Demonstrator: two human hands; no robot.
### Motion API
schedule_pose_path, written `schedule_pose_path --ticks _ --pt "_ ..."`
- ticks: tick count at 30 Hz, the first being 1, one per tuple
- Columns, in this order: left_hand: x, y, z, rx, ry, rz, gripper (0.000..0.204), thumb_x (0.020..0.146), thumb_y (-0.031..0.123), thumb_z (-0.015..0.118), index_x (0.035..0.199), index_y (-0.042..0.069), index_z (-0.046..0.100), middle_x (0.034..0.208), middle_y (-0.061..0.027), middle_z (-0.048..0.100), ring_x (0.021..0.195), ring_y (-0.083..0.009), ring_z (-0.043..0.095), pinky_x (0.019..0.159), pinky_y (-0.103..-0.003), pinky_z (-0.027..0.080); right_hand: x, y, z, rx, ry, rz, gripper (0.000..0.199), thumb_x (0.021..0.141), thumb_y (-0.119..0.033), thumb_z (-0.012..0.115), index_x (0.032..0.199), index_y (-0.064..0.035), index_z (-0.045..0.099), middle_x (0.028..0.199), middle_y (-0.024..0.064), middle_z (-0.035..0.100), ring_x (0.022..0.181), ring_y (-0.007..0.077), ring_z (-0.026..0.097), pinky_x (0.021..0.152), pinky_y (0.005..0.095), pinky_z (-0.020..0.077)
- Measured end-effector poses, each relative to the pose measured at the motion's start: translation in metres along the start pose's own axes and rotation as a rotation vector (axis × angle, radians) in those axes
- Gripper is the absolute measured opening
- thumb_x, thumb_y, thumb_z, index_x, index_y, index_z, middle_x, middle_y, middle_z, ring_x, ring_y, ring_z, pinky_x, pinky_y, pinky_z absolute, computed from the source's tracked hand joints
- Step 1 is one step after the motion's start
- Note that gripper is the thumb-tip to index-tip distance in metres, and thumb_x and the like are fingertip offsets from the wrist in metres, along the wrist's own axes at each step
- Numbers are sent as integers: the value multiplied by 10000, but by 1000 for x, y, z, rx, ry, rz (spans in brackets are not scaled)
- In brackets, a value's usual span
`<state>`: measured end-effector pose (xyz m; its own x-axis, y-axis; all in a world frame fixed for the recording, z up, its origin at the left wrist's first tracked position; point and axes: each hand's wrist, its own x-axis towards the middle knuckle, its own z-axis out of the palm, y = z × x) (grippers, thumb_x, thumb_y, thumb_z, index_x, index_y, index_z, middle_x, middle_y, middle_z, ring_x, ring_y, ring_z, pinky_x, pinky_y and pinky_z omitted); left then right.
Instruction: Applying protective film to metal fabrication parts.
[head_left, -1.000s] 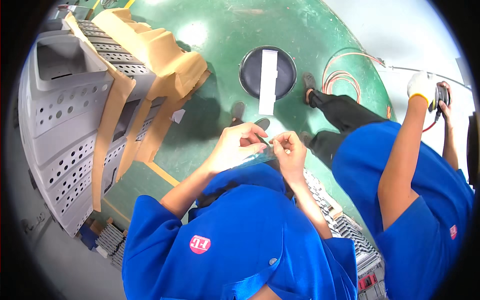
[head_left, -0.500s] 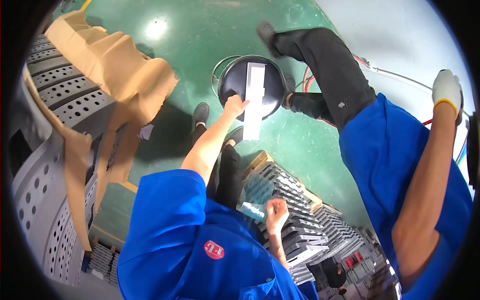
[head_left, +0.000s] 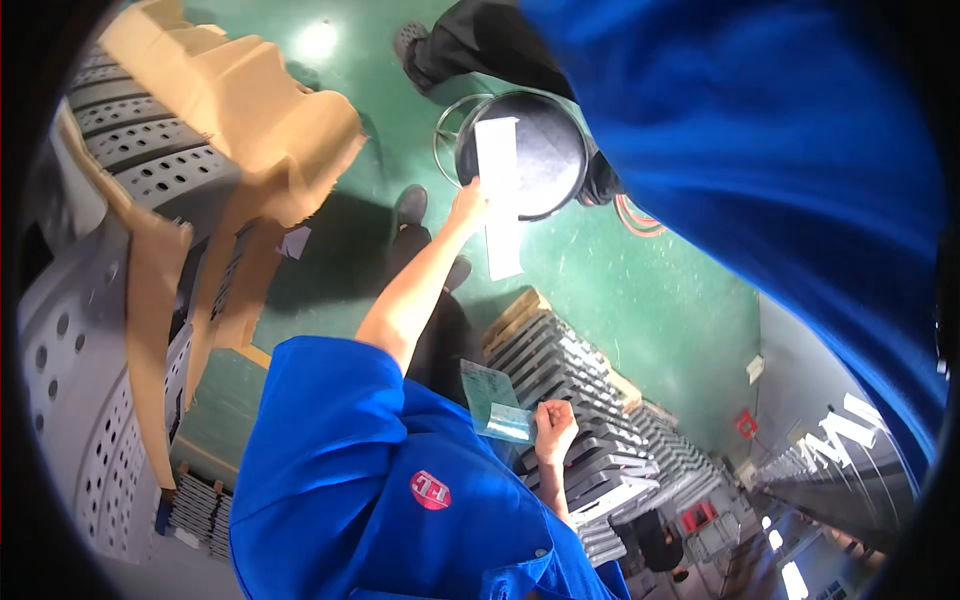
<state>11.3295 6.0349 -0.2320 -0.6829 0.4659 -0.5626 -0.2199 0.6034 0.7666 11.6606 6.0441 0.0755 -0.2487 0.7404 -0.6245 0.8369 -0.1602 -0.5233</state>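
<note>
Head view, starting closest to the body: right hand (head_left: 557,430), lower middle of the frame, is pinched on a clear bluish film (head_left: 488,388). From that grip the film lies off to the left and a bit up, hanging in front of the torso, long axis slanting from upper left down to lower right.

Further out, left arm's stretched toward upper middle, and the left hand (head_left: 470,206) looks closed on a long white strip (head_left: 504,205), around halfway along its left edge. So the strip sits just right of that grip, running above and below it. Left is easily the nearer hand; right is well apart, down the frame. The strip's long axis goes nearly straight up and down, top end leaning slightly left, bottom end toward the lower edge.

Behind it is a black round stool (head_left: 553,160), with the strip's lower end reaching past the rim, then green floor (head_left: 690,300).
</note>
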Motion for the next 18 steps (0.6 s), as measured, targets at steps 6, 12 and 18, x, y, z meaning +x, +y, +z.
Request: schedule_pose_path --ticks 6,12,18 --pt "-129 79 -87 -847 -220 -149 322 868 188 548 1090 -33 622 844 -157 687 626 -227 678 505 -336 536 12 53 -50 -276 -14 -198 110 850 -88 656 863 18 632 682 102 672 632 157 662 621 283 512" --pt "-271 181 -158 -822 -150 55 361 837 148 517 1140 -27 604 878 -51 668 638 -125 620 521 -262 491 39 92 -82 -291 10 -355 153 827 -136 671 841 16 655 707 124 685 660 221 681 650 336 535" --pt "-391 289 -218 -567 -166 316 403 799 56 487 1175 -62 573 1006 -85 652 869 -134 614 752 -273 495 47 76 -83 -255 13 -481 166 802 -130 672 837 32 676 739 154 704 702 241 702 684 349 546"
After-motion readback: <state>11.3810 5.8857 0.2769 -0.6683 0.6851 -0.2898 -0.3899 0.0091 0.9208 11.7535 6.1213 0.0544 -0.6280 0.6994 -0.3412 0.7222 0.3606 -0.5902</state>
